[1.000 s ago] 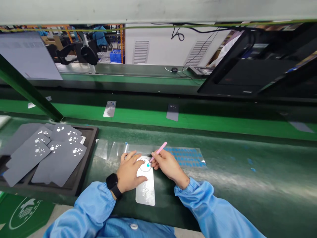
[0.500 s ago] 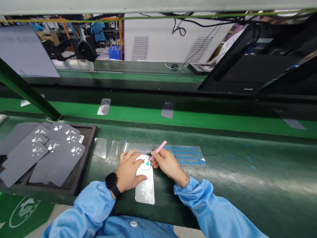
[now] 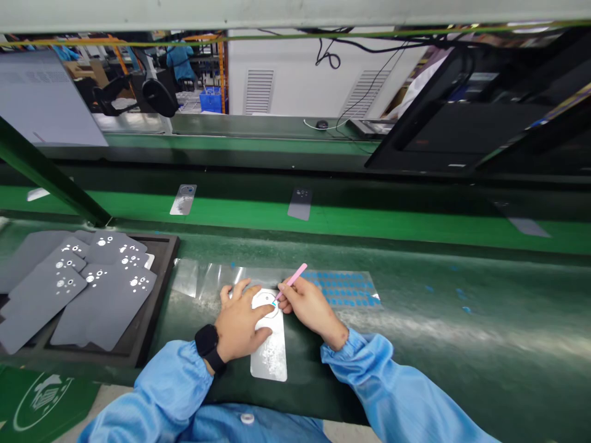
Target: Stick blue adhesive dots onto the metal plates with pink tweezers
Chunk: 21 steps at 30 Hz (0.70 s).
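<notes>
Silver plate [image 3: 268, 360]: metal by look, glossy, with rough speckled patches near the lower end. Pick [image 3: 292, 283]: smooth pink plastic, faint sheen. Film sheet [image 3: 203, 278]: clear glossy plastic, lightly creased; blue dots [image 3: 341, 289] on its far end look matt. Grey sheets [image 3: 104, 314]: matt, smooth. Tray [image 3: 159, 271]: black, matt, foam-like. Bench mat [image 3: 438, 326]: green, rubbery, glossy, streaked with glare. Sleeves [image 3: 152, 394]: pale blue woven cloth, soft sheen. Watch strap [image 3: 213, 360]: black, matt, rubber-like.
</notes>
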Available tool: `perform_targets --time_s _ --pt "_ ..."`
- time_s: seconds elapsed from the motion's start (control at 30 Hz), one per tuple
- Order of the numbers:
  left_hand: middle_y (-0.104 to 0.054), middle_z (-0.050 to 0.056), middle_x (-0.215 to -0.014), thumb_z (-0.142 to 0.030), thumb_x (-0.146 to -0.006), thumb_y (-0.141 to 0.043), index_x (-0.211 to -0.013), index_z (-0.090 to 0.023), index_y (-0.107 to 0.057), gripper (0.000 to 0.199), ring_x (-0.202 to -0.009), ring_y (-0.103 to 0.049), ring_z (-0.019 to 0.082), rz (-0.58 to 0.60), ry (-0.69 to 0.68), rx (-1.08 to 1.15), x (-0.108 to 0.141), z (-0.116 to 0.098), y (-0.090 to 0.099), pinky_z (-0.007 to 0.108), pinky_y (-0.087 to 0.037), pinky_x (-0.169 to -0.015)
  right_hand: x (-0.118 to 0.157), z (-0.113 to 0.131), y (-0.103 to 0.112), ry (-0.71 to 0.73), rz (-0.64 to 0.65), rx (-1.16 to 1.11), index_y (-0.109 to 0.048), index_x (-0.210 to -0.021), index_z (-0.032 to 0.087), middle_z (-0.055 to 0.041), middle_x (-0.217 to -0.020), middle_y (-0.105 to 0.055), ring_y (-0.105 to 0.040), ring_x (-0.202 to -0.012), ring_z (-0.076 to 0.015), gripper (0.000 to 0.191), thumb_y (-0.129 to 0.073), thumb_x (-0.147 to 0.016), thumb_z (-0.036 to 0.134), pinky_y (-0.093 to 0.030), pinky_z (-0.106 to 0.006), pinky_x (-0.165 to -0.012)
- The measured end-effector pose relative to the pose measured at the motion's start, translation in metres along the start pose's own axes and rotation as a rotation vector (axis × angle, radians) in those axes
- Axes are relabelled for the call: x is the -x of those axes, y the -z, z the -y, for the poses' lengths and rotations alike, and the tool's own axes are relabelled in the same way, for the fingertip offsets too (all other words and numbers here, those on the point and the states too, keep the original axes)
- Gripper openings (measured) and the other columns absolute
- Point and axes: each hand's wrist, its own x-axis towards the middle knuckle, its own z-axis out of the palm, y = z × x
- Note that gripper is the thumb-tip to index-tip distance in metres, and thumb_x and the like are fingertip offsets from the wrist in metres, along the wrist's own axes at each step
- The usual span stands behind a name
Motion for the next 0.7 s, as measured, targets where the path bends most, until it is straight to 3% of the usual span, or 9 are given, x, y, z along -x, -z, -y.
perform_targets --time_s 0.37,0.53,0.7 --pt "-0.049 0.010 -0.134 -0.035 -0.071 -0.067 -0.108 -0.032 -0.064 0.038 -0.127 -0.033 0.038 -0.022 0.047 -0.029 0.000 -0.010 -0.002 0.059 -0.024 -0.093 0.015 -0.014 0.007 0.166 -0.018 -0.041 -0.058 -0.072 0.021 -0.0034 -0.062 -0.067 -0.064 -0.055 -0.0176 0.036 -0.062 -0.073 0.056 -0.054 -0.030 -0.055" --pt "-0.049 0.011 -0.135 -0.039 -0.071 -0.069 -0.110 -0.032 -0.063 0.040 -0.126 -0.034 0.038 -0.030 0.039 -0.034 0.001 -0.010 -0.003 0.059 -0.026 -0.091 0.023 -0.017 0.008 0.331 -0.002 0.155 -0.063 -0.070 0.022 -0.0046 -0.067 -0.067 -0.064 -0.058 -0.0186 0.029 -0.056 -0.081 0.047 -0.051 -0.030 -0.056" --pt "-0.048 0.010 -0.136 -0.046 -0.074 -0.069 -0.112 -0.032 -0.063 0.041 -0.126 -0.034 0.038 -0.021 0.027 -0.040 0.002 -0.010 -0.001 0.058 -0.026 -0.092 0.022 -0.018 0.008 0.397 0.009 0.253 -0.065 -0.070 0.022 -0.0035 -0.066 -0.066 -0.063 -0.060 -0.0187 0.023 -0.053 -0.083 0.037 -0.049 -0.030 -0.059"
